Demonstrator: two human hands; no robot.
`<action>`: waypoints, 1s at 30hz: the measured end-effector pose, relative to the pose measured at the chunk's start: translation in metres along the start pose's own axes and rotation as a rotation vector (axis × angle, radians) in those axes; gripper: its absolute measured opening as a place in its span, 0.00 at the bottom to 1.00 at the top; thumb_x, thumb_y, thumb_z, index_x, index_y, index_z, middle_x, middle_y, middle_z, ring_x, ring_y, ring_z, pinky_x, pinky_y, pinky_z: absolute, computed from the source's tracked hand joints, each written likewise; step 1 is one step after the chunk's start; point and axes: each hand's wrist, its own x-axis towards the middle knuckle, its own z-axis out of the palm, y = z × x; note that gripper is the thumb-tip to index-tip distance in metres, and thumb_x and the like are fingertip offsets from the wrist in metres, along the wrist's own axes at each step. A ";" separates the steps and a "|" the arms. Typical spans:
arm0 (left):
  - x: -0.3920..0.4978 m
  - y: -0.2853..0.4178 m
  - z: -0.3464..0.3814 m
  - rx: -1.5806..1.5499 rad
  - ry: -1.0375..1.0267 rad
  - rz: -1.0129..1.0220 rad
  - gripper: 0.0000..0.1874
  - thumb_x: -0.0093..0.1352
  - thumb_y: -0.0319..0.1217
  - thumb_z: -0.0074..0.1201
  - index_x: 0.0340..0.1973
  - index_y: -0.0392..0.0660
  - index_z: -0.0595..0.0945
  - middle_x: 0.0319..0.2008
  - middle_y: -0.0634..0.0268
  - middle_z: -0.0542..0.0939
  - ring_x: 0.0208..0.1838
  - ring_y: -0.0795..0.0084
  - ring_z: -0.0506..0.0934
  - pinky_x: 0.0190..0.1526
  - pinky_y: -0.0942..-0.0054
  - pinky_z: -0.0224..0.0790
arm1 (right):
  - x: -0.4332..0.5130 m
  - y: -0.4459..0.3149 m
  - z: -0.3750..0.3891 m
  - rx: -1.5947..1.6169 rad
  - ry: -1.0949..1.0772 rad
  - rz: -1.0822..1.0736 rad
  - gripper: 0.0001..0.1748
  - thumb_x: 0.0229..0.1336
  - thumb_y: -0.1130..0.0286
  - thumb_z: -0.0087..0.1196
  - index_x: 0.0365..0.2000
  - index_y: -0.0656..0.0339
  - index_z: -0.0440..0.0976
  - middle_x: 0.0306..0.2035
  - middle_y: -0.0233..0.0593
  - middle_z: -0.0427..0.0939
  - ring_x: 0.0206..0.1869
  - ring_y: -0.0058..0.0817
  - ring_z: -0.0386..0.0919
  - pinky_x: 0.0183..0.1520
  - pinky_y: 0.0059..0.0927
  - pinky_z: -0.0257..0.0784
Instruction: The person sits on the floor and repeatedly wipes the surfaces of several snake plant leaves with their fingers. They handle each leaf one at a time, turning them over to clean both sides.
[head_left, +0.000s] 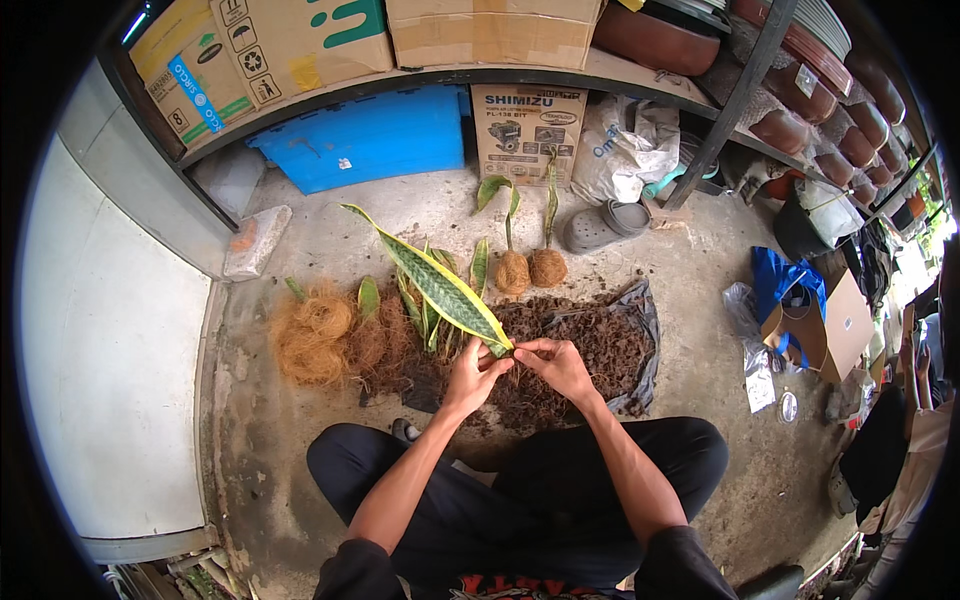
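A long snake plant leaf (442, 285), green with yellow edges, slants up and left from my hands. My left hand (474, 375) grips it near its lower end. At that same end, the fingertips of my right hand (556, 366) pinch the leaf's base. Beneath lies dark, crumbly planting medium (600, 349) on a black plastic sheet (646, 315). Left of it are more snake plant leaves (411, 304), partly covered by the held leaf, and a heap of tan coconut fibre (315, 337). Two fibre-wrapped root balls (512, 273) with leaves stand beyond the medium.
Behind are a grey clog (606, 227), a blue plastic bin (375, 142), a pump carton (526, 161) and a white sack (626, 150) under a shelf (442, 77). An open cardboard box (844, 330) sits right. A white panel (112, 337) bounds the left side.
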 end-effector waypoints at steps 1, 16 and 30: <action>0.000 -0.002 -0.001 0.002 0.000 -0.012 0.35 0.68 0.24 0.58 0.68 0.44 0.60 0.54 0.58 0.78 0.47 0.76 0.79 0.47 0.74 0.76 | 0.000 0.000 0.001 0.028 0.006 -0.025 0.13 0.56 0.66 0.64 0.40 0.64 0.82 0.33 0.37 0.85 0.33 0.17 0.78 0.38 0.22 0.74; -0.002 0.001 -0.001 -0.022 -0.027 -0.089 0.32 0.70 0.25 0.57 0.67 0.44 0.63 0.46 0.67 0.79 0.44 0.80 0.77 0.44 0.76 0.75 | 0.000 0.009 0.006 -0.048 0.068 -0.058 0.12 0.57 0.64 0.64 0.37 0.62 0.83 0.27 0.32 0.82 0.28 0.11 0.73 0.31 0.19 0.67; 0.002 0.007 -0.003 -0.125 0.054 -0.102 0.30 0.70 0.25 0.56 0.66 0.43 0.64 0.54 0.60 0.77 0.48 0.78 0.77 0.47 0.73 0.78 | 0.001 -0.002 0.007 -0.019 0.109 -0.083 0.13 0.59 0.64 0.61 0.40 0.62 0.81 0.29 0.32 0.83 0.30 0.16 0.77 0.34 0.22 0.71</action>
